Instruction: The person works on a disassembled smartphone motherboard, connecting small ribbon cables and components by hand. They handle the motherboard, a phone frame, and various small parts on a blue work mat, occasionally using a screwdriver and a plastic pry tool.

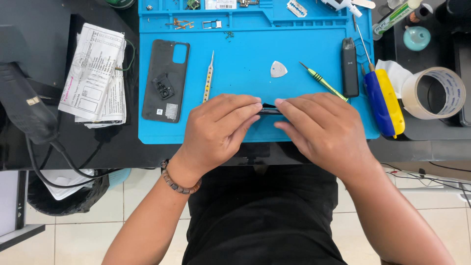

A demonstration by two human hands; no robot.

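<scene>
My left hand (220, 126) and my right hand (321, 126) meet at the front edge of a blue work mat (245, 73). Both grip a dark phone body (269, 110) held on edge between the fingertips; only a thin strip of it shows. A black phone back cover (165, 81) lies flat on the mat's left side. Further back on the mat lie metal tweezers (209, 78), a grey triangular pick (278, 69) and a green-handled screwdriver (325, 82).
A small black device (350, 66), a blue and yellow screwdriver (384, 100), a tape roll (433, 92) and white tissue lie on the right. Folded papers (95, 73) and a black tool with its cable (24, 105) lie on the left. Small screws and parts sit in the mat's back trays.
</scene>
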